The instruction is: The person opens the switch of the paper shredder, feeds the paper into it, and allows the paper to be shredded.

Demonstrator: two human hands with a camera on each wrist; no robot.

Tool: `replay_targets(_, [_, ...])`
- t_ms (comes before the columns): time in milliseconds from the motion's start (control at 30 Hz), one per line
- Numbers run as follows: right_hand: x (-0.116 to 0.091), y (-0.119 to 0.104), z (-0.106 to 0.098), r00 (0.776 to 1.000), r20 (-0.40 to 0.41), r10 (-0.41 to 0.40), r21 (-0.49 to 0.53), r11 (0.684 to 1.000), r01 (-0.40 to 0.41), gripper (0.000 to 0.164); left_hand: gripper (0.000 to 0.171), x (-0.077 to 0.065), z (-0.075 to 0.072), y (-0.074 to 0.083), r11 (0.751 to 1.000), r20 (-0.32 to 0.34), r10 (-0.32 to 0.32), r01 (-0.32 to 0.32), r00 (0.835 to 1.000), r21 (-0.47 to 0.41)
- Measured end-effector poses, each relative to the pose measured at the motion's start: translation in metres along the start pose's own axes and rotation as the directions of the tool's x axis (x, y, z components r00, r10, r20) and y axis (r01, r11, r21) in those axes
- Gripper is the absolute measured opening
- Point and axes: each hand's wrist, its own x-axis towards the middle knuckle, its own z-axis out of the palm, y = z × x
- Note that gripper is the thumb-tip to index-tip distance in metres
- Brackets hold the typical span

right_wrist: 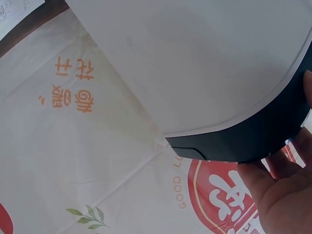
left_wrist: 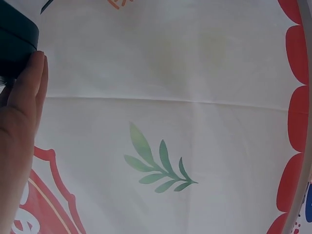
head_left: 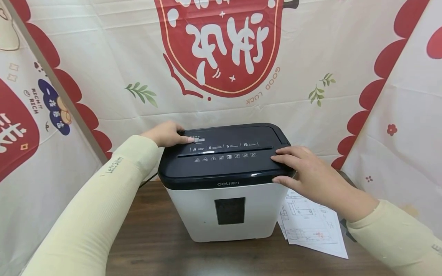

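Observation:
A paper shredder (head_left: 198,207) with a white bin and a black lid (head_left: 224,166) stands upright, marked "deli" on its front rim. My left hand (head_left: 165,134) is at the lid's back left corner, with the thumb touching the small grey slide switch (head_left: 199,140). In the left wrist view the fingers (left_wrist: 30,80) lie straight against the lid's dark side. My right hand (head_left: 304,170) rests on the lid's right end, its fingertips on top and its thumb at the front rim. The paper slot (head_left: 224,152) runs between the hands, with no sheet visible in it.
Printed sheets (head_left: 312,226) with line drawings lie right of the shredder on the brown wooden table (head_left: 155,230). A black cord (head_left: 148,180) runs off at the shredder's left. White cloth (head_left: 114,57) with red prints hangs behind and at both sides.

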Motion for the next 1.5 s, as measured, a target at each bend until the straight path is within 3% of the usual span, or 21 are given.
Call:
replay_targets(333, [-0.003,-0.002,-0.005,0.999,-0.031,-0.008,-0.015,1.000,0.008,0.050,0.037,0.002,-0.001,0.010,1.000,-0.059,-0.017,0.017,0.998,0.000])
replay_targets(1100, [-0.012,0.002,-0.010,1.000,-0.030,0.009,-0.032,0.999,-0.010,0.049,0.047,0.010,0.009,0.028,1.000,-0.114,-0.015,0.017,0.993,0.019])
replay_targets(1333, [-0.008,0.001,-0.011,1.000,0.011,0.026,0.008,1.000,-0.026,0.049,0.049,0.008,0.006,0.020,1.000,-0.075,-0.022,0.022,0.997,-0.010])
replay_targets(1500, [-0.002,-0.004,-0.009,0.999,0.046,0.026,0.037,0.999,-0.027,0.049,0.063,-0.001,0.001,0.011,0.999,-0.052,-0.037,0.037,0.998,0.001])
